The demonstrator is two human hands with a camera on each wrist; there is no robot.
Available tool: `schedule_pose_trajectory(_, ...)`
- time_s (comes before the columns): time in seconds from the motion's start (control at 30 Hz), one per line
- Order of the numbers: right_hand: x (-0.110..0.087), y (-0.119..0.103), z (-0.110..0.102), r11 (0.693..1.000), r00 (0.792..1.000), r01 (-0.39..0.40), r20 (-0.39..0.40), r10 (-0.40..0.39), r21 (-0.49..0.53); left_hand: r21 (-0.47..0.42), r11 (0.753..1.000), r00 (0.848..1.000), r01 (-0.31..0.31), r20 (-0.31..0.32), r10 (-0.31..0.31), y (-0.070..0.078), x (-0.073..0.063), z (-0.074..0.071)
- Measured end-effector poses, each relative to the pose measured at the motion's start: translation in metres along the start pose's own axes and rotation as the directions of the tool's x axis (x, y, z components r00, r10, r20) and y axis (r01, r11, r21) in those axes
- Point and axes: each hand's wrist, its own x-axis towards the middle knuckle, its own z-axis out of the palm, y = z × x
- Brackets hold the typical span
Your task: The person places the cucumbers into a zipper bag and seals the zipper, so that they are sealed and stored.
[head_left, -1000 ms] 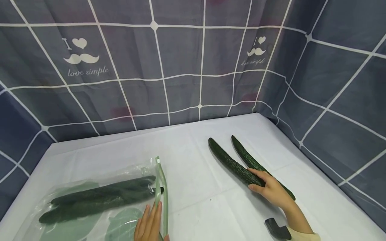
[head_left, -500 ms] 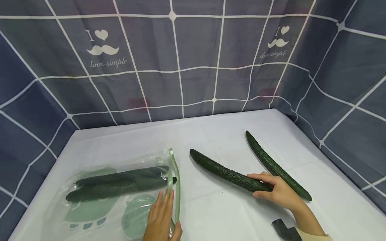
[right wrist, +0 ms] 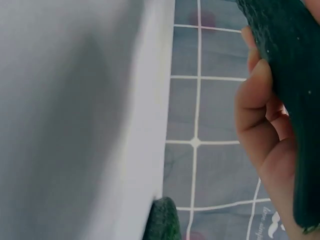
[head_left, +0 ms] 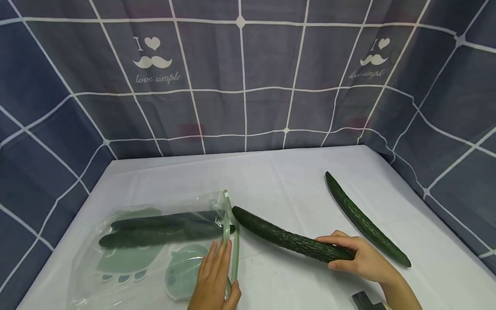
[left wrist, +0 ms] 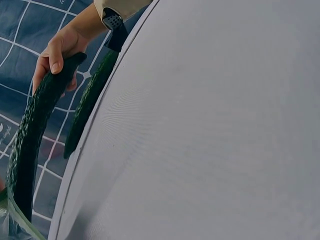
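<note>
My right hand point(head_left: 366, 257) grips a long dark cucumber point(head_left: 286, 238) near its right end, with the thumb on the near side. The cucumber's far tip is at the green-edged mouth of a clear zip bag point(head_left: 128, 280); I cannot tell whether it is inside. My left hand point(head_left: 214, 275) rests on the bag beside its mouth, fingers straight and thumb spread. Inside the bag lie two cucumbers point(head_left: 162, 230), one end showing at the mouth. In the left wrist view the held cucumber point(left wrist: 30, 135) slants down to the green strip point(left wrist: 25, 222).
Another cucumber point(head_left: 364, 217) lies on the white-covered table point(head_left: 271, 172), right of the held one. A dark grey checked curtain point(head_left: 217, 112) stands around the back and sides. A dark device point(head_left: 366, 301) sits at the right wrist.
My right hand has drawn the cucumber leftward, away from the other loose one, until its tip reaches the bag's mouth. My left hand stays on the bag. The head view has shifted.
</note>
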Motion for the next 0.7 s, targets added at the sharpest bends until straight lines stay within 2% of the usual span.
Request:
schedule_pose_trajectory(0.13,0.002,-0.001,0.000,0.999,0.999,0.035,0.033,-0.036,0.027,0.004,1.000,1.000,0.012,0.004,-0.012,-0.001,-0.001,-0.004)
schedule_pose_trajectory(0.27,0.011,-0.001,0.006,0.996,0.994,0.058,0.089,-0.064,0.069,0.015,1.000,1.000,-0.009,-0.020,0.009,-0.002,-0.002,-0.008)
schedule_pose_trajectory(0.47,0.039,-0.003,0.018,0.996,0.983,0.018,0.179,-0.034,0.090,0.025,1.000,1.000,-0.007,-0.015,0.007,0.001,0.001,-0.013)
schedule_pose_trajectory(0.7,0.078,-0.004,0.026,0.996,0.969,0.050,0.240,-0.067,0.077,0.033,0.999,1.000,-0.004,-0.010,0.004,0.006,0.008,-0.021)
